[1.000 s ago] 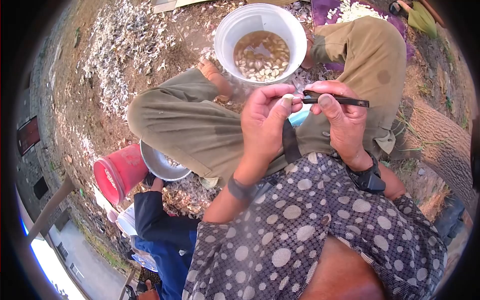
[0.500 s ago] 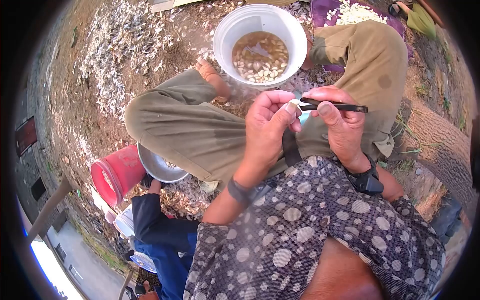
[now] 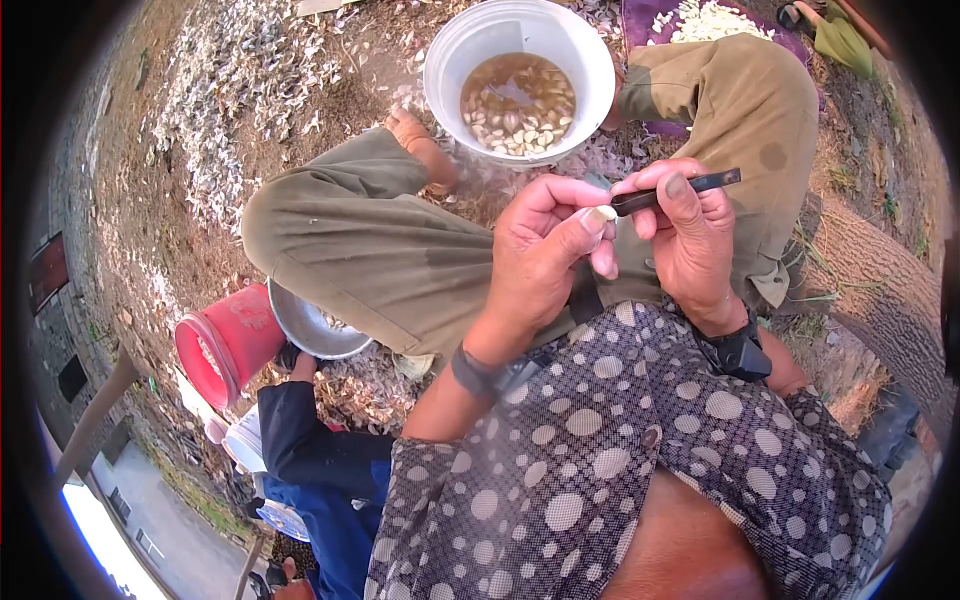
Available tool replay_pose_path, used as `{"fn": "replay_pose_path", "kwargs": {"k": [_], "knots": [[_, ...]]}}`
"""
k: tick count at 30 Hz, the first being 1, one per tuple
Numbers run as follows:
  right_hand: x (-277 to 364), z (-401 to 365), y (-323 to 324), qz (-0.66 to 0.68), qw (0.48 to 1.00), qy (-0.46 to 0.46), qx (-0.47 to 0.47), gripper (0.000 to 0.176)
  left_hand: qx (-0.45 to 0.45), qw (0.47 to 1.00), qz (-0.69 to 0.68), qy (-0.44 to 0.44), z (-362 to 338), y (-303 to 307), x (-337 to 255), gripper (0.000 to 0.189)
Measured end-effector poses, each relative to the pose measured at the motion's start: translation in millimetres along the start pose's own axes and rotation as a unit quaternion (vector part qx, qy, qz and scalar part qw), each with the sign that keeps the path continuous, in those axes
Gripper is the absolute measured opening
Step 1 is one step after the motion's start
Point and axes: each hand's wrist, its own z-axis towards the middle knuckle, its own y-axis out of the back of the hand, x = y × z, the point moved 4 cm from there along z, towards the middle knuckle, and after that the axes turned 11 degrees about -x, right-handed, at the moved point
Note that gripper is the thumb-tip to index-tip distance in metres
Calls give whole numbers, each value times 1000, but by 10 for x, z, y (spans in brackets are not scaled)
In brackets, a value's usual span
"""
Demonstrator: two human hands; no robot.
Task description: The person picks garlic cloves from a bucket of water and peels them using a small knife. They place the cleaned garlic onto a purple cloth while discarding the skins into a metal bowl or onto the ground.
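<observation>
My left hand (image 3: 545, 245) pinches a pale garlic clove (image 3: 606, 213) between thumb and fingers, above my lap. My right hand (image 3: 690, 225) is closed around a slim black hand tool (image 3: 705, 182), whose exact kind I cannot tell. Its left end reaches right to the clove, while the other end sticks out past my fingers to the right. Beyond my hands, a white bucket (image 3: 437, 95) stands between my feet, holding brownish water and peeled garlic cloves (image 3: 520, 135).
Peeled cloves (image 3: 705, 22) lie on a purple cloth (image 3: 640, 25) at the back right. To the left are a red bucket (image 3: 245, 330), a metal bowl (image 3: 300, 325) and a person in blue (image 3: 340, 480). Garlic skins (image 3: 230, 110) litter the ground. A tree trunk (image 3: 880, 290) rises at right.
The black tool has tilted, its outer end now higher, and my right thumb has moved up onto it. The left hand keeps its pinch on the clove. The view has shifted slightly.
</observation>
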Motion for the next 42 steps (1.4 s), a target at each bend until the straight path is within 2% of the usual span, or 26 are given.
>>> {"fn": "replay_pose_path", "kwargs": {"k": [5,10,14,17,20,23,25,29,33,36,40,41,42], "knots": [[57,-37,9,-103,990,95,1,20,-12,999,-38,13,-14,-34,47,20],[108,-64,-37,-185,973,139,6,17,-51,994,92,-41,37,-80,70,23],[112,-31,-6,-154,982,110,1,18,-81,981,165,-63,47,-172,-13,20],[93,2,73,-112,990,83,-18,21,-57,927,351,-117,52,-166,-41,23],[91,58,226,-67,996,46,-39,24,-46,924,369,-95,76,-303,-48,23],[104,108,356,8,997,5,-72,25,13,944,314,-103,109,-380,-29,26],[106,150,434,78,992,-14,-97,25,6,957,279,-77,149,-428,-1,28],[181,248,658,141,977,16,-162,23,-13,954,291,-76,294,-531,-61,30],[230,299,964,67,980,25,-186,20,-49,928,364,-61,506,-760,-141,24],[218,299,1038,-12,983,-23,-180,24,-57,916,395,-22,848,-1060,-143,19],[229,271,1127,-47,979,-52,-192,25,59,869,487,-56,1450,-1747,-67,19],[256,296,1151,-36,978,-53,-201,25,96,884,453,-55,1598,-1943,13,22],[278,310,1172,-24,976,-56,-208,25,134,889,427,-96,1718,-2173,86,25]]}}
